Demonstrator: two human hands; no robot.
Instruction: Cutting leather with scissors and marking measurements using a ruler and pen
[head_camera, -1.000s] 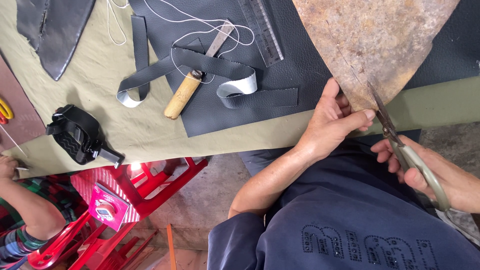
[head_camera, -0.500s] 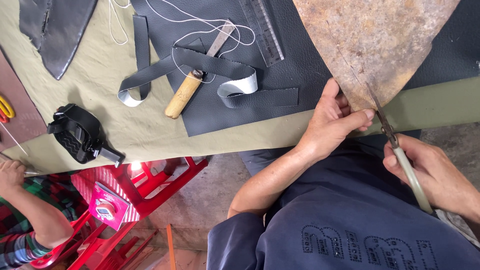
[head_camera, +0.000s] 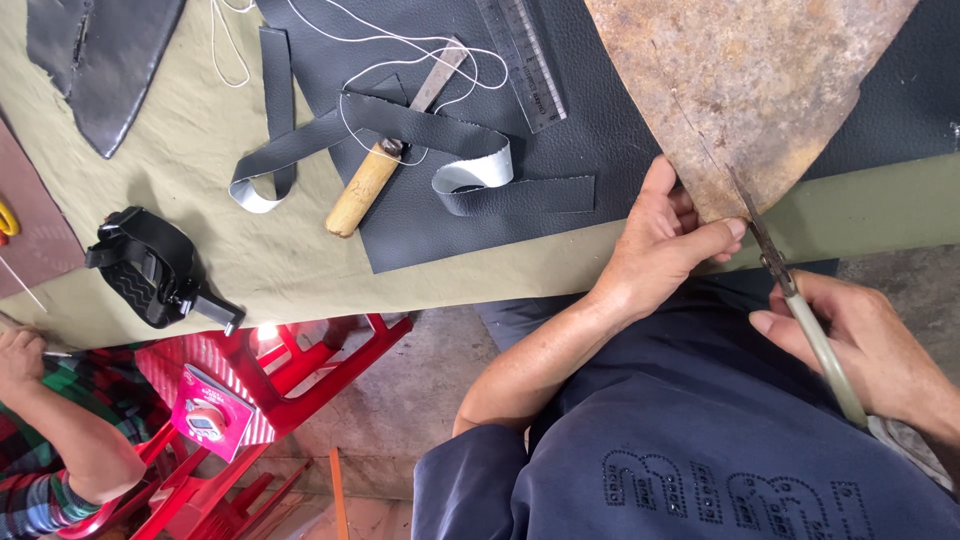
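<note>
Brown leather hide (head_camera: 745, 90): mottled tan piece, lying over the near edge of the desk (head_camera: 180, 180), partly on a dark grey leather sheet (head_camera: 600, 120). A cut line runs in from its lower edge.

Scissors (head_camera: 790, 290): blades entered into the hide at its lower edge, tips pointing up the cut.

Right hand (head_camera: 875, 350): fingers clamped on the scissor handles.

Left hand (head_camera: 665, 245): thumb and fingers pinching the hide just beside the blades, holding it taut.

Handling note: a clean cut seems to call for a taut hide, a left thumb clear of the blades, and long, steady strokes.

Nearby on the desk: grey leather strap (head_camera: 400, 140), looped; wooden-handled tool (head_camera: 375, 175); metal ruler (head_camera: 525, 60); white thread (head_camera: 400, 50).

Beyond: red plastic stool (head_camera: 290, 370); another person's hand (head_camera: 20, 355).
</note>
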